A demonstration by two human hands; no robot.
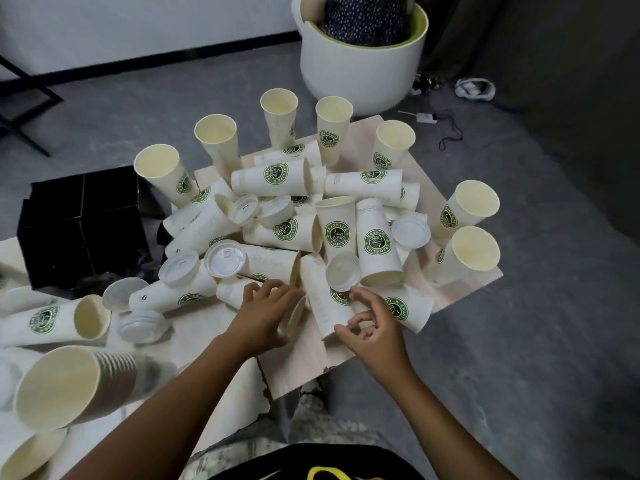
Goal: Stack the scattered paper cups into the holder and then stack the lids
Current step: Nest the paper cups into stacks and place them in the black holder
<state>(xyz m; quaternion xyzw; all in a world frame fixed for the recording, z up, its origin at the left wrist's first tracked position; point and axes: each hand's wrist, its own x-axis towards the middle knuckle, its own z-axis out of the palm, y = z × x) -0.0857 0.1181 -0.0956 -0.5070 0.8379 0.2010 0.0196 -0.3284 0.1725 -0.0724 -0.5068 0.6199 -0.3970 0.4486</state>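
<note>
Paper cups, white with green coffee logos [337, 233], lie heaped among white plastic lids [411, 231] on the pale worktop [304, 358], beside a nested stack [76, 386], while both hands reach in, left hand [265, 311] flat on a fallen cup [322, 299], right hand [372, 327] loosely curled, empty, likely choosing one.

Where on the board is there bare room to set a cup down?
Bare room: the pale wooden board between the left hand and right hand, toward the near edge. The middle, with white paper cups and plastic lids, is crowded.
</note>
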